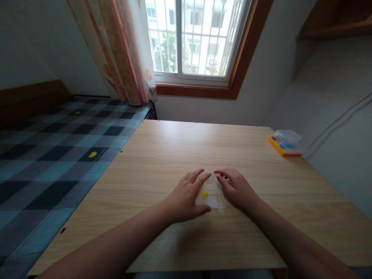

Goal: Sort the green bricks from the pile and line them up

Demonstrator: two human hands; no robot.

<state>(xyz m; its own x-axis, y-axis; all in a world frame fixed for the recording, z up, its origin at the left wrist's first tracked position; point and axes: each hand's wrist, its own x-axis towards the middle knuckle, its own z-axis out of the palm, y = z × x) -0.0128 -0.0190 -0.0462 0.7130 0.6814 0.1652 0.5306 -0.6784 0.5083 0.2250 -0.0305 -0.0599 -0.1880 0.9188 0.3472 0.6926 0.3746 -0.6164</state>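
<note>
A small clear plastic box (221,201) with its lid raised lies on the wooden table in front of me. Inside it are a small yellow piece (205,193) and a white rectangle (212,201). My left hand (188,195) is at the box's left side, thumb and fingers spread apart around that edge. At the right, my right hand (235,186) has its fingers bent near the raised lid (215,180). Whether the right fingertips touch the lid I cannot tell. Nothing shows between the fingers of either hand.
A clear-lidded case with an orange base (281,149) stands at the table's far right corner. The light wood table (139,186) borders a bed with a checked cover (58,155) on the left. Beyond the table are a wall, a curtain (122,50) and a barred window (200,38).
</note>
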